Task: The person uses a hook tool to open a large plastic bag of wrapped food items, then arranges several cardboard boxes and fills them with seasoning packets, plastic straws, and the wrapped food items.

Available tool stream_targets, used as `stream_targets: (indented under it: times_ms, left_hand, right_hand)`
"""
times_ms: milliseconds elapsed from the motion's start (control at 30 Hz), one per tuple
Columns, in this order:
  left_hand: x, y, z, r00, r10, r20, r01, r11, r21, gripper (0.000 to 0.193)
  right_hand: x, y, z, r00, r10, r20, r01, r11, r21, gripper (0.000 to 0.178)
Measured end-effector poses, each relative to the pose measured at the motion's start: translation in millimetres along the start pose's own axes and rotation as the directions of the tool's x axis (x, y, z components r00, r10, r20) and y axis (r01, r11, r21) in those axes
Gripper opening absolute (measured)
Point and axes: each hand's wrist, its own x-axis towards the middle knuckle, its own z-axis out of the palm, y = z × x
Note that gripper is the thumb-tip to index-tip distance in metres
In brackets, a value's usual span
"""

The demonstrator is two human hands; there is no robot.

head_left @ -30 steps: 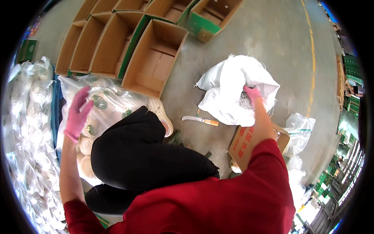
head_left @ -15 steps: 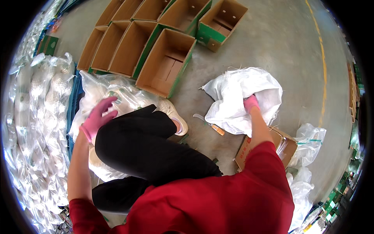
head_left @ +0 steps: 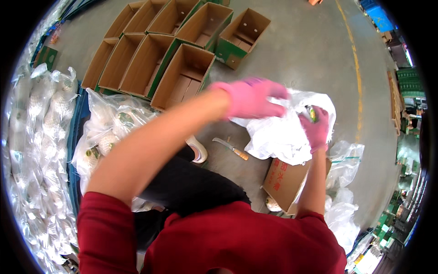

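My left hand, in a pink glove and blurred by motion, reaches across to the near side of the white woven sack. Its fingers are apart, with nothing seen in them. At the sack's right side is my right hand, also pink-gloved, its fingers curled around a small green-and-yellow object whose kind I cannot make out. The sack lies crumpled on the floor. Left of it rests a knife with a curved blade and an orange-brown handle.
Open brown-and-green cartons stand in rows ahead. Clear bags of round white netted items lie left, beside more stacked bags. A carton with red print sits below the sack. Clear plastic bags lie right.
My left hand has swung from my knee rightward to the sack. My right hand, formerly inside the sack, now shows at its right side with the green-and-yellow object.
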Motion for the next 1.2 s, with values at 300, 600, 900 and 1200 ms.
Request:
stream_targets:
  times_ms: [300, 600, 900, 1200]
  left_hand:
    - [101, -188, 75, 0.929, 0.084, -0.36, 0.196, 0.712, 0.674, 0.085]
    - [89, -188, 45, 0.809, -0.062, -0.585, 0.54, 0.472, 0.697, 0.08]
    - [126, -207, 90, 0.755, -0.34, -0.561, 0.655, 0.443, 0.612, 0.089]
    - [157, -229, 76, 0.567, -0.226, -0.792, 0.428, 0.902, 0.049, 0.033]
  right_hand:
    - [20, 73, 106, 0.581, 0.041, 0.813, -0.812, 0.087, 0.577, 0.059]
    - [6, 82, 103, 0.53, 0.45, 0.719, -0.456, 0.866, -0.206, 0.069]
    - [-116, 22, 64, 0.468, 0.177, 0.866, -0.112, 0.984, -0.14, 0.101]
    - [-46, 21, -3, 0.37, 0.449, 0.813, -0.57, 0.801, -0.183, 0.046]
